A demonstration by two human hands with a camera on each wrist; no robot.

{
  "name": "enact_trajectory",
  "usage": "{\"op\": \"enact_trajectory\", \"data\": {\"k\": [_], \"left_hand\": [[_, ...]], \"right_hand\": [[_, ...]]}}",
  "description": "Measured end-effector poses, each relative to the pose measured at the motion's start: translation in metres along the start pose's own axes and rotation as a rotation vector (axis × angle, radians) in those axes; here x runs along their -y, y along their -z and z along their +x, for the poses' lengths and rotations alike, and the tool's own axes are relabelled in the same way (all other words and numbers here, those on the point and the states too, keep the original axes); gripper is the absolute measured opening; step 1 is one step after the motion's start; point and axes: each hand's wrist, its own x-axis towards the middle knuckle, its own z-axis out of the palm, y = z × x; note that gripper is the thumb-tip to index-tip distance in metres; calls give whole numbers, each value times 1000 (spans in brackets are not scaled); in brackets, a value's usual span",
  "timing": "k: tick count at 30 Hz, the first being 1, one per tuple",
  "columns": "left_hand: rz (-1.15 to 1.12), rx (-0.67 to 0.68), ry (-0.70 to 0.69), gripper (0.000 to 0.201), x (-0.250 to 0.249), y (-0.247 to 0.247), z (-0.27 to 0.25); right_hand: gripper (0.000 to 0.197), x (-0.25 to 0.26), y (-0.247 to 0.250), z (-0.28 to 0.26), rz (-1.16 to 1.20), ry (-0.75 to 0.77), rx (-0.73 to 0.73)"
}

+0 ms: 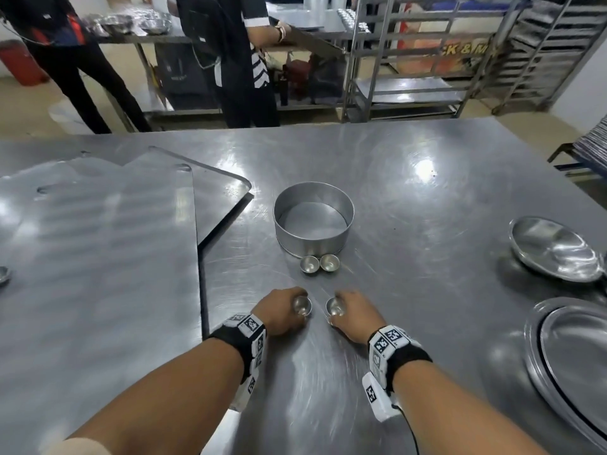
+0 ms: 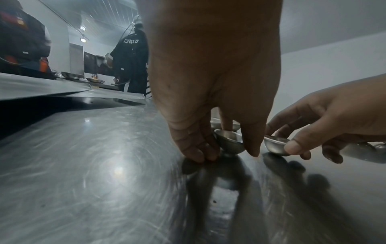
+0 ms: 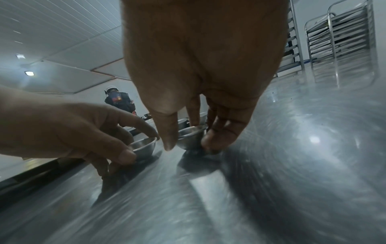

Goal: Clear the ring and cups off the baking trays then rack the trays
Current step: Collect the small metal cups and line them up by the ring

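Note:
My left hand [image 1: 285, 311] grips a small steel cup [image 1: 303, 306] on the steel table [image 1: 427, 257], thumb and fingers curled round it; the left wrist view shows this cup [image 2: 229, 142] low on the surface. Beside it my right hand [image 1: 353, 315] pinches a second small cup [image 1: 335, 307], which also shows in the right wrist view [image 3: 191, 137]. Two more cups [image 1: 310, 264] [image 1: 329, 262] stand side by side just beyond, in front of the round metal ring [image 1: 313, 221]. Two flat baking trays [image 1: 98, 257] lie overlapped at the left.
A steel bowl [image 1: 555, 247] and a nested round plate [image 1: 571, 349] sit at the table's right edge. Tray racks [image 1: 542, 50] stand behind the table at the right. Two people [image 1: 230, 60] stand behind the table at another steel bench.

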Motion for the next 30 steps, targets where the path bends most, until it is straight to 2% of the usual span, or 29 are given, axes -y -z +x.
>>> {"op": "enact_trajectory", "data": {"k": [4,8,11,14,20,27,30], "left_hand": [[-42,-32,-1,63,0,-2,8],[-109,-86,12,75,-1,-5,11],[-143,-130,27,70,1,-6,11],[-150,-158,58,56,1,-6,12],[-173,-190,65,41,0,-10,16],[-185,-210,27,41,-6,-10,24],[-210,-228,7,40,-8,-10,27]], "right_hand": [[64,-2,-2,7,6,15,-17],[74,-4,-5,12,90,13,-82],[78,-5,-7,12,125,5,-134],[77,-6,-9,14,146,0,-154],[60,-8,-13,16,167,-24,-204],[33,-11,-12,26,234,27,-258],[28,-11,-11,32,257,37,-265]]}}
